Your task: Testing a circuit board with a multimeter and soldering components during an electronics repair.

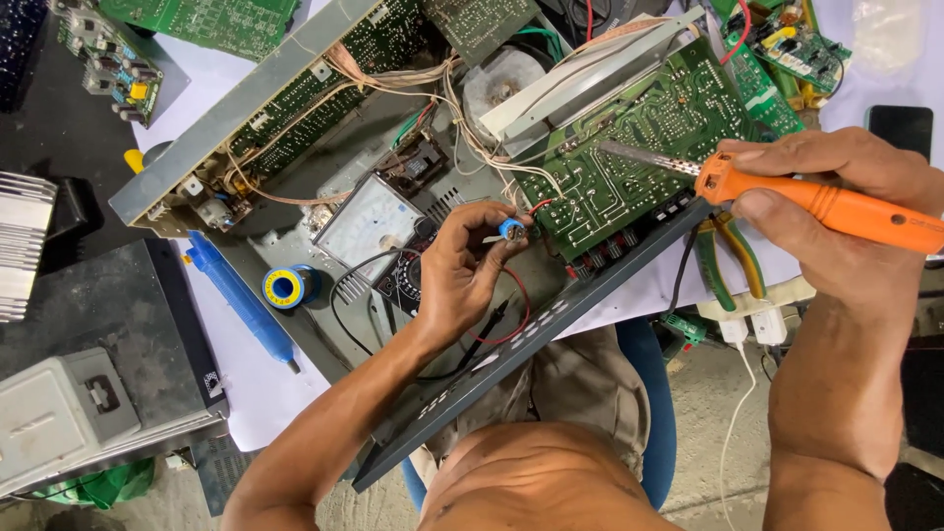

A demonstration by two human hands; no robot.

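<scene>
Two hands work over the opened amplifier chassis [324, 108]. The left hand [462, 275] pinches a small blue component [510, 228] between its fingertips, just left of the green circuit board [629, 157]. The right hand [836, 206], fingers wrapped, grips an orange soldering iron [826, 202], its tip resting on the board and apart from the component, so the joint looks not yet made.

Orange soldering iron [836, 208]: rear of the handle cut off by the right edge. Small blue component [510, 228]: too small to identify, partly covered by the left hand's [462, 275] fingertips. Analogue meter [369, 224]: lower corner hidden behind that hand. Green circuit board [629, 167]: its solder points too fine to resolve. Grey box [64, 413]: cut off by the left edge. Pliers [733, 261]: jaws hidden beneath the right hand [836, 197].
</scene>
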